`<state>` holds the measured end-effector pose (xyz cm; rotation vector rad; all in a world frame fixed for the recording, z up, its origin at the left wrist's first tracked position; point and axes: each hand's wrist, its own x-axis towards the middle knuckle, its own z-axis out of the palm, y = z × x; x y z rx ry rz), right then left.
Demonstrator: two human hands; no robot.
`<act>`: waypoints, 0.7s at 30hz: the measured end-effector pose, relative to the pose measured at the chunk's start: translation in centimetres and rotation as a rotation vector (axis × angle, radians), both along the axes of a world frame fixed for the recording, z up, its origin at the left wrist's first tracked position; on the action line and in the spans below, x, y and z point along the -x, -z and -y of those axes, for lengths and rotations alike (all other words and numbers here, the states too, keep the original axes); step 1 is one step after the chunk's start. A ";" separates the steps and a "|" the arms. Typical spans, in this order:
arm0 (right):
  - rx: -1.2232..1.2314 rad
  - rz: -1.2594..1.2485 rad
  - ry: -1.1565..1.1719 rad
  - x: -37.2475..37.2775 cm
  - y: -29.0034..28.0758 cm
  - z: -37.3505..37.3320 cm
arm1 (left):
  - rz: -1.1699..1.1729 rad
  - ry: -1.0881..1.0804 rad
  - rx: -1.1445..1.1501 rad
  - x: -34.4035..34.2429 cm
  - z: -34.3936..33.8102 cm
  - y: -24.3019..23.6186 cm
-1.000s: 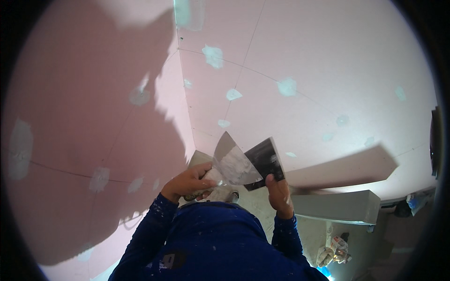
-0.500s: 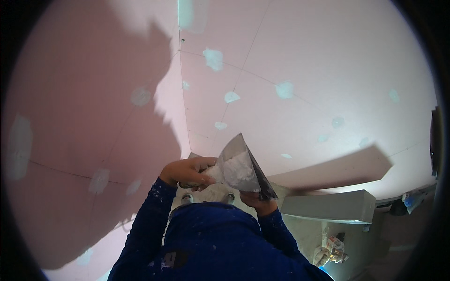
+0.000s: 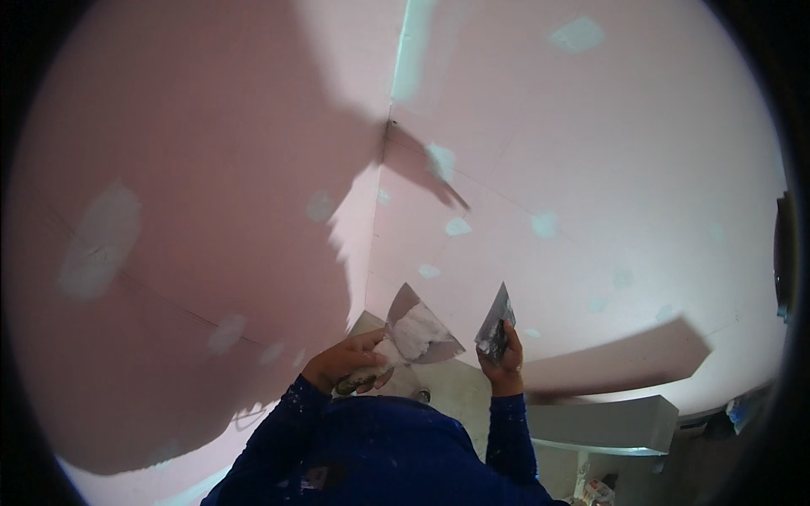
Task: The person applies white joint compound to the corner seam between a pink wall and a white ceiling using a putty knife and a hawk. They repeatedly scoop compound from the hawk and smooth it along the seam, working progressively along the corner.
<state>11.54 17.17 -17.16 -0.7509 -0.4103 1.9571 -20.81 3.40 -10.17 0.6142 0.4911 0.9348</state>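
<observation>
A wide scraper [image 3: 403,305], its blade loaded with white paste [image 3: 413,336], is held by the handle [image 3: 357,381] in the left hand's [image 3: 342,363] curled fingers, blade beyond them. A second flat blade [image 3: 493,327] is grasped by the right hand [image 3: 505,364]. The blades' edges are separated by open room; beyond, pink walls [image 3: 591,152] are joined at a corner.

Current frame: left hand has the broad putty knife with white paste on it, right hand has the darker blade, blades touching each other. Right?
Not quite: the blades are apart. The head view shows pink wall between the broad putty knife in the left hand and the darker blade in the right hand. The rest stands, white paste included.
</observation>
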 end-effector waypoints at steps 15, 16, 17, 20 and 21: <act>-1.971 1.686 -0.704 7.5 -22.5 2.3 | 0.117 0.072 -0.039 4.8 0.1 2.8; -2.010 1.709 -0.728 7.9 -22.6 2.4 | 0.110 0.072 -0.045 4.9 0.1 2.7; -2.051 1.732 -0.754 8.0 -22.9 2.4 | 0.112 0.065 -0.040 4.7 0.3 2.5; -2.179 1.714 -0.822 8.6 -23.3 1.9 | 0.094 0.088 -0.042 4.6 0.5 1.8; -2.219 1.696 -0.840 8.8 -23.4 1.7 | 0.077 0.122 -0.034 4.7 0.4 1.5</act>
